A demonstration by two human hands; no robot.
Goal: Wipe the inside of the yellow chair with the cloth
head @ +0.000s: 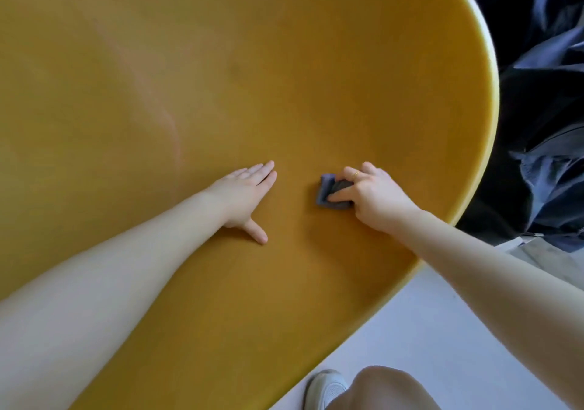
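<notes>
While the wipe is under way, the items stand as follows.

Item 1: large yellow fabric-lined chair [284, 61], a curved shell filling most of the head view; its rounded rim runs down the right side.

Item 2: small folded blue-grey cloth [328, 193], lying on the chair's inner surface, near the right rim and just right of centre.

Item 3: right hand [373, 194], grip clenched around the cloth, fingers curled over its top and pressing it to the fabric; a ring shows on one finger.

Item 4: left hand [246, 194], grip released, palm flat and fingers straight on the chair's inner surface, well left of the cloth, apparently bracing.

Item 5: pale floor [410, 330], lower right, with a white shoe [325, 387] and a knee at the bottom edge.

Item 6: dark blue crumpled material [553, 125] beyond the rim; what it is cannot be told.

Risks, as judged: the cloth is bunched small, so strokes likely cover little and patches may be missed. Textured fabric may drag the cloth out from under the fingers. Weight on the bracing left hand could tip or shift the shell mid-stroke.
</notes>
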